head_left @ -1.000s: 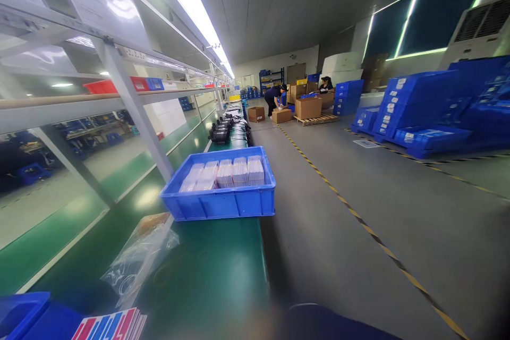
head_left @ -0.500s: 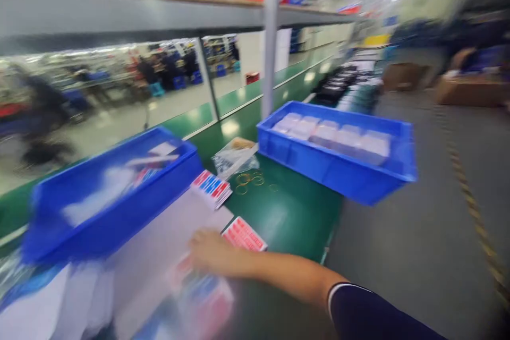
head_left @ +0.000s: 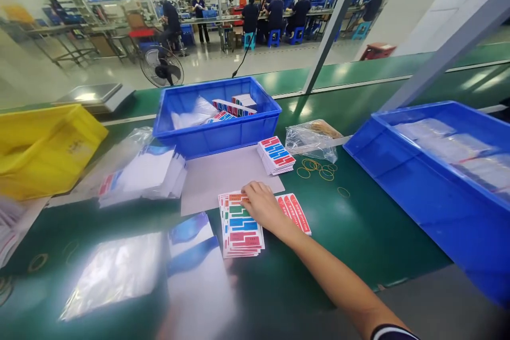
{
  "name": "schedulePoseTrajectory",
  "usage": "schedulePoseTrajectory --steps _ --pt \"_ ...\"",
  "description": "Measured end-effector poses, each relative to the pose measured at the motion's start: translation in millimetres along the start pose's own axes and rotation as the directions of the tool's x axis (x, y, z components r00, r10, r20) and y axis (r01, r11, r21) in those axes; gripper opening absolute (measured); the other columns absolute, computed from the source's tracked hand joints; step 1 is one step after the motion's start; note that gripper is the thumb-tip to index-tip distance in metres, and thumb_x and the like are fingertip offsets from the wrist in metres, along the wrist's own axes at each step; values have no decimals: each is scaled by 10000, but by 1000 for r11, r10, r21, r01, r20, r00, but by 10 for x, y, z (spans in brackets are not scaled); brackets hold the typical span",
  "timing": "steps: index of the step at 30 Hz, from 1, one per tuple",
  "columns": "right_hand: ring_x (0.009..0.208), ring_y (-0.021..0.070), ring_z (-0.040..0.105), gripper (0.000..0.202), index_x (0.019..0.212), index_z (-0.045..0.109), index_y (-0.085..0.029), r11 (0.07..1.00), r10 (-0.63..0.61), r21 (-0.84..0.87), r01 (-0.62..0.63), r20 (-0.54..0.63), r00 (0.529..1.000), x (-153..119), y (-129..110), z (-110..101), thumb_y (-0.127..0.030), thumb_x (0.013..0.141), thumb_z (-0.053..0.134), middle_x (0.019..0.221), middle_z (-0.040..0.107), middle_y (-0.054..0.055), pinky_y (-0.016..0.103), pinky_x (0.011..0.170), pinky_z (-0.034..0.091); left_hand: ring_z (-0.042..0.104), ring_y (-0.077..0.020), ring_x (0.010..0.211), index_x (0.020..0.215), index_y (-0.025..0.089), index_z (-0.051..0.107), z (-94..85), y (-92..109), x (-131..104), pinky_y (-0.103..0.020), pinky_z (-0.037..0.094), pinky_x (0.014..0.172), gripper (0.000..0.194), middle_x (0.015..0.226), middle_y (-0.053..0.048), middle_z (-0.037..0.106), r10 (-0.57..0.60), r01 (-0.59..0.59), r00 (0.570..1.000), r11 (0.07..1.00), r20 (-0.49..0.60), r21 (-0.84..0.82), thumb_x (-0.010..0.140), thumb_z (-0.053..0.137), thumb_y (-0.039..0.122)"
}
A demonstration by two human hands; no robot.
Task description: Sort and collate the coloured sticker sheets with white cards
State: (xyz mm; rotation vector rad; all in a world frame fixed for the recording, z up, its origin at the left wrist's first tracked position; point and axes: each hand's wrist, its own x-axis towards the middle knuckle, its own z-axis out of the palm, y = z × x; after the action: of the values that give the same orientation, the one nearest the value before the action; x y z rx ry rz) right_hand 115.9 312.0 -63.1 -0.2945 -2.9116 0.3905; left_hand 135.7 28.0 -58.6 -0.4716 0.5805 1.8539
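My right hand (head_left: 261, 204) rests on the top edge of a stack of printed cards (head_left: 241, 228) with orange, green, blue and red blocks, fingers bent over its upper right corner. Beside it lies a stack of red cards (head_left: 295, 212), partly under my wrist. My left hand (head_left: 171, 321) is a blur at the bottom edge, around a white sheet (head_left: 199, 281) with a blue printed top; its fingers are mostly hidden behind the sheet. Another stack of red and blue cards (head_left: 277, 154) sits on the grey paper (head_left: 215, 172).
Blue bins stand behind (head_left: 215, 141) and at right (head_left: 398, 170), a yellow bin (head_left: 48, 149) at left. Rubber bands (head_left: 319, 167), a bag of bands (head_left: 313, 135), white leaflets (head_left: 149, 172) and clear bags (head_left: 113, 271) lie on the green table. Several people sit far back.
The view has swung left, bringing the yellow bin and clear bags into sight. My right hand now touches the multicoloured card stack, and the blurred sheet is separate from it.
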Motion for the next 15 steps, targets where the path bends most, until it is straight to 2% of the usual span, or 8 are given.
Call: schedulePoseTrajectory --steps 9,15 --pt "954 245 526 122 989 594 -160 1000 0 -13 0 16 1000 20 -40 -33 -228 893 628 1018 603 82 353 807 404 480 -426 1240 1488 236 33 58 10 -28 -562 385 1035 730 1363 -166 540 66 -66 998 998 -18 1 887 443 290" --pt "938 248 527 111 962 579 -163 1000 -4 -18 5 25 1000 33 -48 -36 -219 884 634 995 603 82 353 787 390 472 -427 1247 1493 250 116 110 -38 -55 -575 358 1058 713 1410 -140 492 156 -156 987 988 -24 0 873 467 242"
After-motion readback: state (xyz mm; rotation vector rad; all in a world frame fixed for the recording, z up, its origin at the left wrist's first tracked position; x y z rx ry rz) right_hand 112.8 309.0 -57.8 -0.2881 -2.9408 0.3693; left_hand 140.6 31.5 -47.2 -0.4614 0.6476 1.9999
